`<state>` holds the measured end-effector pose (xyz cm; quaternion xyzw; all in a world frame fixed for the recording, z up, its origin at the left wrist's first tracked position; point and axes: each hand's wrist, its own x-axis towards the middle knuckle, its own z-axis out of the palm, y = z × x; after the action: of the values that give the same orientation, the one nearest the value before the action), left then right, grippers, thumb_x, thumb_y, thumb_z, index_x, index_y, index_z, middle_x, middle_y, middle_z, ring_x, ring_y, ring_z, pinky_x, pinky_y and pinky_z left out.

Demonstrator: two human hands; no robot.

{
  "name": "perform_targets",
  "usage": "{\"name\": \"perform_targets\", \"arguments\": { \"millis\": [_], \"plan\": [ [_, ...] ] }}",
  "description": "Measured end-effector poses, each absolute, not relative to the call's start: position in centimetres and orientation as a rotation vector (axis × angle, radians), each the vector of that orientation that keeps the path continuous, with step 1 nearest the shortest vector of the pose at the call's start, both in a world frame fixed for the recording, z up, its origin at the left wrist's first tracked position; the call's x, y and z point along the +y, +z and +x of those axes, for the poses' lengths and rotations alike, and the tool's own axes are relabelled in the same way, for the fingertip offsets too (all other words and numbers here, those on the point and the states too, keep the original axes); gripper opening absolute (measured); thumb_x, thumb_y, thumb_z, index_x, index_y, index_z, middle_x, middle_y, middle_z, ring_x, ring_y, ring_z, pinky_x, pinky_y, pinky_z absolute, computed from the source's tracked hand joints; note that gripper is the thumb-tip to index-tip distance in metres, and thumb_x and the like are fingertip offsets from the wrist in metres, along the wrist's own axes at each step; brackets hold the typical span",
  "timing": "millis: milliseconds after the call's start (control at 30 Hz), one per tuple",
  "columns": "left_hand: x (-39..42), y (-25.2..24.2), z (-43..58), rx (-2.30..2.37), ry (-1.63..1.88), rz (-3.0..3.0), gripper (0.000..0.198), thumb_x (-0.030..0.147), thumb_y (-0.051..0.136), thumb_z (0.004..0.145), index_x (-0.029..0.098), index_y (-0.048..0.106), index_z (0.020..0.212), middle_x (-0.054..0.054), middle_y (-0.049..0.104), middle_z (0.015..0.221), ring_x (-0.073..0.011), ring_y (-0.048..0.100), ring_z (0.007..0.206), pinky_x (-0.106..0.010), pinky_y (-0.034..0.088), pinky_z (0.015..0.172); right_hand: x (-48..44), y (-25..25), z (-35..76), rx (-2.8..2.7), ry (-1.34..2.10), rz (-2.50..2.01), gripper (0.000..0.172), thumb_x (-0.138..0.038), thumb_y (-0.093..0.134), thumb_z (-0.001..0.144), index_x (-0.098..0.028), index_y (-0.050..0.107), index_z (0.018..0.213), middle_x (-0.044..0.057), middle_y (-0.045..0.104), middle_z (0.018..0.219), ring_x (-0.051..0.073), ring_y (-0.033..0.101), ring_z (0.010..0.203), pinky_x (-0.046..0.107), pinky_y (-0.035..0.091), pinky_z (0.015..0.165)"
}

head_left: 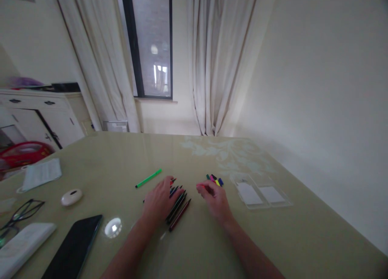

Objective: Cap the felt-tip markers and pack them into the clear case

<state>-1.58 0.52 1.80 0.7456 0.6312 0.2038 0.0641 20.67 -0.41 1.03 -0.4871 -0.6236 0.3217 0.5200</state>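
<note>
My left hand (159,200) lies flat with fingers stretched over a row of several dark pens (178,208) on the table. My right hand (215,200) is curled, its fingertips pinching a red pen (200,185). Just beyond that hand lies a small cluster of coloured pens (216,179), green, pink, yellow and blue. A single bright green pen (148,178) lies apart, to the far left of my left hand.
A clear plastic case (260,195) lies open to the right. On the left are a black phone (72,248), a white oval object (71,197), glasses (21,214), a white box (21,246) and a folded cloth (41,174). The table (303,238) meets a wall on the right.
</note>
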Motion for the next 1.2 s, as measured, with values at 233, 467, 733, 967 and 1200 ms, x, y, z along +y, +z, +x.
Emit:
{"name": "perform_targets", "arguments": {
  "millis": [233,467,733,967,1200],
  "plan": [
    [2.7,0.1,-5.7,2.23,0.519,2.205,0.034,0.029,0.034,0.107,0.014,0.064,0.113,-0.015,0.072,0.114,-0.0283,0.067,0.11,-0.039,0.049,0.098,1.9,-0.2,24.2,-1.466,0.365,-1.352,0.031,-0.045,0.06,0.093,-0.02,0.076,0.099,0.012,0.077,0.099,0.026,0.071,0.087,0.036,0.054,0.078],
    [3.8,-0.3,-7.0,2.251,0.618,2.077,0.039,0.027,0.034,0.106,0.018,0.071,0.116,-0.012,0.072,0.117,-0.0251,0.067,0.108,-0.038,0.049,0.098,2.8,-1.3,25.4,-1.477,0.211,-1.565,0.016,-0.036,0.063,0.09,-0.022,0.069,0.089,0.007,0.075,0.086,0.024,0.069,0.079,0.033,0.048,0.073],
    [3.2,-0.3,-8.0,2.399,0.608,1.972,0.03,0.027,0.049,0.1,0.018,0.074,0.114,-0.016,0.072,0.118,-0.0362,0.064,0.113,-0.049,0.05,0.09,3.0,-1.5,25.6,-1.568,0.088,-1.627,0.014,-0.033,0.062,0.092,-0.022,0.07,0.089,0.008,0.076,0.088,0.026,0.069,0.083,0.035,0.046,0.076],
    [3.4,0.4,-6.0,2.158,0.766,2.164,0.032,0.024,0.038,0.105,0.015,0.067,0.114,-0.014,0.068,0.117,-0.0277,0.065,0.109,-0.039,0.052,0.096,2.2,-0.2,24.2,-1.56,0.13,-1.451,0.031,-0.045,0.056,0.098,-0.02,0.073,0.093,0.012,0.076,0.094,0.028,0.068,0.091,0.04,0.049,0.085],
    [0.2,0.2,0.1,1.41,0.976,2.619,0.02,0.019,0.042,0.106,0.021,0.06,0.114,-0.007,0.066,0.112,-0.022,0.066,0.098,-0.036,0.054,0.088,-0.5,1.3,20.5,-1.607,0.665,-1.099,0.03,-0.048,0.063,0.098,-0.021,0.076,0.102,0.004,0.076,0.084,0.019,0.069,0.075,0.029,0.053,0.071]
  ]
}}
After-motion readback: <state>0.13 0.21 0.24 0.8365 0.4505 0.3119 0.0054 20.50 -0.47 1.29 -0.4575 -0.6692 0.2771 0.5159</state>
